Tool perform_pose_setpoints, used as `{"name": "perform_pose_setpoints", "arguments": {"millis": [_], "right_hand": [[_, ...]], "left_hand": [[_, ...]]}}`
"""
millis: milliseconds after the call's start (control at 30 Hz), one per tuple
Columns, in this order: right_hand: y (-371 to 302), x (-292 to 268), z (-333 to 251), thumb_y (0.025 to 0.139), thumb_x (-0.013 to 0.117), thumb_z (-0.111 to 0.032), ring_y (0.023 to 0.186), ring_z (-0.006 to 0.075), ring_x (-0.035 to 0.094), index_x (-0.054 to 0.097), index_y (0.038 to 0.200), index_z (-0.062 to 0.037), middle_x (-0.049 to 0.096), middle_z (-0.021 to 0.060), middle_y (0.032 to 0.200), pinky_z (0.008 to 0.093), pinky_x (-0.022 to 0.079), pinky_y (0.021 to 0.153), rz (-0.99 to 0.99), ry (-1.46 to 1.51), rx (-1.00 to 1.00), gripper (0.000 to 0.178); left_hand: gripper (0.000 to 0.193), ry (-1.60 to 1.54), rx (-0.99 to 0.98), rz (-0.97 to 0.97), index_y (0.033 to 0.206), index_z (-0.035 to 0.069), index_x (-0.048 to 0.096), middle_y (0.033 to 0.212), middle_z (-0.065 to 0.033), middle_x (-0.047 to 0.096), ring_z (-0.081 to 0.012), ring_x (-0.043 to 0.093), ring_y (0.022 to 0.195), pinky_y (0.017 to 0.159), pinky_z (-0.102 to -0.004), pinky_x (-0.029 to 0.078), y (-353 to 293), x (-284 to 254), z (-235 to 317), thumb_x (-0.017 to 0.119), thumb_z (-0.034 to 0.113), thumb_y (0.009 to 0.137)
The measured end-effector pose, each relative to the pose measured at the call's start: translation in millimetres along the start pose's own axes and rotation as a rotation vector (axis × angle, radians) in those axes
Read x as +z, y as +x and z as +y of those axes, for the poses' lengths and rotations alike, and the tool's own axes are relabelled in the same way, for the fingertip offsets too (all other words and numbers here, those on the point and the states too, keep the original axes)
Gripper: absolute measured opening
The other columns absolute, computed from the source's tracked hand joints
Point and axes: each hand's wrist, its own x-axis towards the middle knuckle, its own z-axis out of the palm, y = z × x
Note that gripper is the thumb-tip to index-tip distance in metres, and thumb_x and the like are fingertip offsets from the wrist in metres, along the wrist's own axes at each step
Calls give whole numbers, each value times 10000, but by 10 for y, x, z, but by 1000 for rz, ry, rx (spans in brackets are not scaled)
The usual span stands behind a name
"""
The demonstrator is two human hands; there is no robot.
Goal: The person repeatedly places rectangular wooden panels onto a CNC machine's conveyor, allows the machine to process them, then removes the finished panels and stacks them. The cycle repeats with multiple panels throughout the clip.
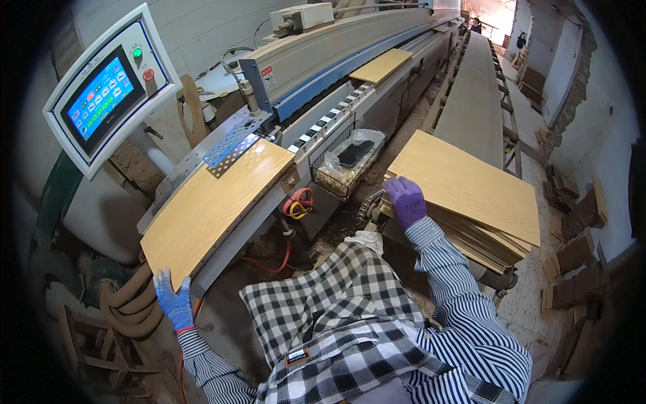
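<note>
My left hand (173,301), in a blue glove, presses against the near end of a light wood-grain panel (215,209). Its fingers are spread, with the tips at the panel's edge. The panel lies flat on the machine's infeed bed, its far end by a perforated metal plate (235,143). On the right, a purple glove covers my right hand (406,202), which grips the left edge of the top wooden board (464,182). That board sits askew on a stack of similar boards (464,239); my thumb is hidden.
A control panel with a lit touchscreen (101,97) stands at left. Another board (382,66) lies farther along the machine. A wire basket (346,161) hangs on its side, near red-handled scissors (298,203). A long conveyor (471,101) runs beyond the stack; wood pieces (572,269) line the right wall.
</note>
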Motion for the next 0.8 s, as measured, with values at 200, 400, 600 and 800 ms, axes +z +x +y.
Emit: {"name": "perform_pose_setpoints", "arguments": {"millis": [200,400,600,800], "right_hand": [[-518,-533,-311,854,589,-154,833,321,638,616,1031,-1,662,162,889,383,512,760,130,499,315,235],[-1081,-488,562,913,560,-430,504,144,537,537,965,-68,630,126,695,252,402,437,562,1734,1729,366],[-1225,-363,410,912,569,-386,437,157,492,501,930,-103,602,113,632,267,359,393,519,1558,1616,292],[-1212,-514,55,923,514,-486,490,199,541,497,1057,-125,655,148,718,297,423,456,430,1802,1677,386]], "left_hand": [[602,-20,7,21,1261,42,559,1392,-167,462,-317,343,1347,1110,-410,278,-22,-1,43,770,275,748],[584,-44,8,16,1275,35,545,1402,-180,445,-316,327,1355,1117,-409,259,-42,32,-13,743,277,781],[586,-40,35,13,1254,19,556,1388,-185,461,-327,338,1348,1107,-409,279,10,20,34,759,263,760],[559,15,58,-13,1281,36,533,1392,-186,455,-348,358,1331,1094,-414,298,-68,-154,-180,718,254,800]]}}
